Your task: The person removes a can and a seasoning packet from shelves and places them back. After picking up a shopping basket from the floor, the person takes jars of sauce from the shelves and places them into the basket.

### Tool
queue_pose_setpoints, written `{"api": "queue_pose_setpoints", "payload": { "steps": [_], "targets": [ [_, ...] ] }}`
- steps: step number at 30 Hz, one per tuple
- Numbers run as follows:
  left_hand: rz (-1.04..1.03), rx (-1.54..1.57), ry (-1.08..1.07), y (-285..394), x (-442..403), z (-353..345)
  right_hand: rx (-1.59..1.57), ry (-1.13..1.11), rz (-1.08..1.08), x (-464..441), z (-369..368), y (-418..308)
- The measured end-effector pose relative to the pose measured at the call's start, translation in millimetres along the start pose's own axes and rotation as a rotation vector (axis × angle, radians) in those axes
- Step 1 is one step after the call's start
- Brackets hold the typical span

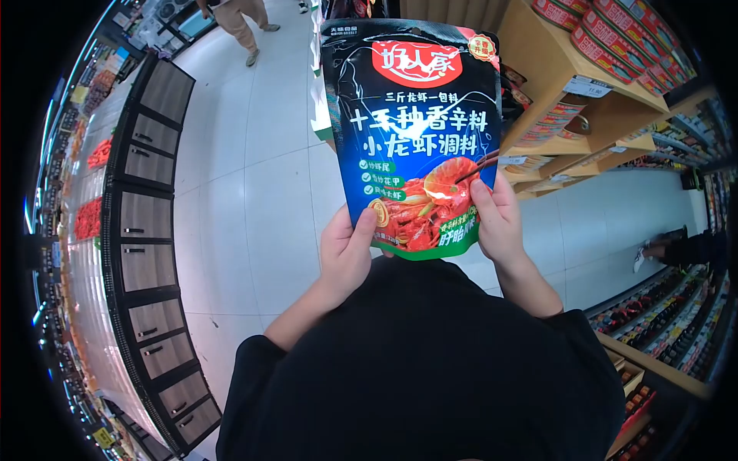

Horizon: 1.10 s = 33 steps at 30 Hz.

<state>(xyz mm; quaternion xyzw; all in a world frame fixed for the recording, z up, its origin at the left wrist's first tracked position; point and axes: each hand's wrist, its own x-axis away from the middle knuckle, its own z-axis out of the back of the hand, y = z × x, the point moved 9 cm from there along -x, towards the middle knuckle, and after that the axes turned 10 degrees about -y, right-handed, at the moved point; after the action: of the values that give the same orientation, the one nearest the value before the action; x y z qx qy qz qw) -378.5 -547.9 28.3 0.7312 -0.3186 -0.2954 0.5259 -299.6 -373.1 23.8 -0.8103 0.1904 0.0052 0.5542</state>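
Observation:
A crayfish seasoning pouch, black and blue with a green lower edge and a picture of red crayfish, is held upright before me with its printed front facing my eyes. My left hand grips the lower left corner, thumb on the front. On the lower right side, my right hand holds the pouch the same way. The other fingers of both hands are mostly hidden behind it. Light glares off the shiny upper part.
Wooden shelves with stacked red cans and a price tag stand close on the right. Along the left runs a counter with wood-panelled cabinets. Pale floor tiles lie between. A person's legs show at the far end.

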Motion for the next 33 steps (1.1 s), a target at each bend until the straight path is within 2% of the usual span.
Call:
{"api": "queue_pose_setpoints", "payload": {
  "steps": [8, 13, 33],
  "targets": [
    [0.014, 0.006, -0.033, -0.8, 1.7, -4.1, 0.022, -0.008, 0.027, 2.8, 0.3, -12.9],
    [-0.002, 0.099, -0.153, -1.0, 0.6, -9.1, -0.027, 0.02, 0.041, 1.4, 6.2, -15.6],
    [0.031, 0.126, -0.145, -1.0, -9.3, -10.7, -0.12, 0.046, -0.027, -2.4, 14.1, -11.5]
  ]
}}
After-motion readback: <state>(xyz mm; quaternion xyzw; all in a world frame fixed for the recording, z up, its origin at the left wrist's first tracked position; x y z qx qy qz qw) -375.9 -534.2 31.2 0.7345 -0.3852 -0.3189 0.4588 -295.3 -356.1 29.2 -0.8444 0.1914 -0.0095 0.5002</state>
